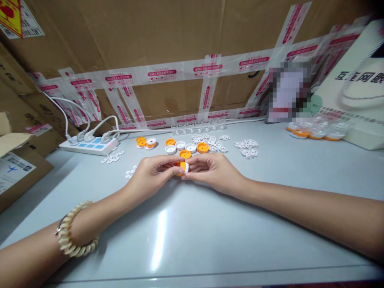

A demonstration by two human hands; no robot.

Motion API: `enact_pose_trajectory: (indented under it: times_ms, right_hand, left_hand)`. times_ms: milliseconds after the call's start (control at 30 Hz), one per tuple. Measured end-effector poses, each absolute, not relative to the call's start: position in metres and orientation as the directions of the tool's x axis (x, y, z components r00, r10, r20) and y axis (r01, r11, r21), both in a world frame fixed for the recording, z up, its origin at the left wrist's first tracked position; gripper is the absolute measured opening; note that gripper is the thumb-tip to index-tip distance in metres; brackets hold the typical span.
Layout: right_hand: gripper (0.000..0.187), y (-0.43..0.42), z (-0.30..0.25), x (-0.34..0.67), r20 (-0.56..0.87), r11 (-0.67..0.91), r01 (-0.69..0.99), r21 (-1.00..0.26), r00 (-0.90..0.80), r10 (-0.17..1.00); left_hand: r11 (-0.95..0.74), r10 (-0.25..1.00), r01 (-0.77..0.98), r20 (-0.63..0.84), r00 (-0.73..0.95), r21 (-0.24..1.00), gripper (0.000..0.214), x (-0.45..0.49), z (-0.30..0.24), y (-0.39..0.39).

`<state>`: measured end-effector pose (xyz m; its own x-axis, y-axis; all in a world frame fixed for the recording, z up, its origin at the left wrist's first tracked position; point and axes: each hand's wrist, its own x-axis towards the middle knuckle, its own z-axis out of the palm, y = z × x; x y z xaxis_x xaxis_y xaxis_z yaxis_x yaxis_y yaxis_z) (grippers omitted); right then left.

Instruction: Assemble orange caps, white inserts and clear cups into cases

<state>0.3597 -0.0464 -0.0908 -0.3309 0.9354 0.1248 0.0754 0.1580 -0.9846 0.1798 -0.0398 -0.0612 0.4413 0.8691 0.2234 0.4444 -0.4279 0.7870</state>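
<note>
Above the front-middle of the table, both hands meet on an orange and white round plastic part (182, 168). The fingers of my left hand (151, 174) are closed on its orange side. On its white side, my right hand (217, 173) pinches it with thumb and fingers. Fingers cover much of the part. Just beyond the hands sit several round cup-like rings, among them an orange ring (203, 147) and a white ring (171, 149). Small white discs (131, 172) lie to the left of my left hand.
Clear cylinders (198, 127) stand in a row at the back, with white gear-like pieces (246, 147) before them. A power strip (90, 145), orange caps (141, 141) and a cardboard box (24, 168) are left. Finished-looking orange-based domes (318, 130) and a paper bag (354, 88) stand right.
</note>
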Motion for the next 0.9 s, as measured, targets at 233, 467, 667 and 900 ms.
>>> enact_pose_trajectory:
  times_ms: [233,467,667,900]
  right_hand:
    - [0.026,-0.048,-0.095,0.36,0.177,0.215,0.073,-0.974,-0.347,0.921]
    - [0.023,-0.051,-0.093,0.36,0.177,0.221,0.091,-0.971,-0.347,0.921]
    - [0.024,-0.05,-0.091,0.359,0.165,0.187,0.039,-0.982,-0.323,0.932]
    - [0.032,-0.049,-0.087,0.359,0.087,0.09,-0.002,-0.996,-0.313,0.946]
  left_hand:
    - [-0.45,0.865,0.466,0.242,0.439,0.762,0.027,0.18,-0.066,-0.041]
    - [-0.56,0.809,0.49,0.315,0.496,0.668,0.011,0.178,-0.065,-0.042]
    - [-0.725,0.687,0.512,0.433,0.584,0.46,0.008,0.175,-0.063,-0.042]
    - [-0.724,0.663,0.45,0.35,0.662,0.523,0.017,0.169,-0.052,-0.042]
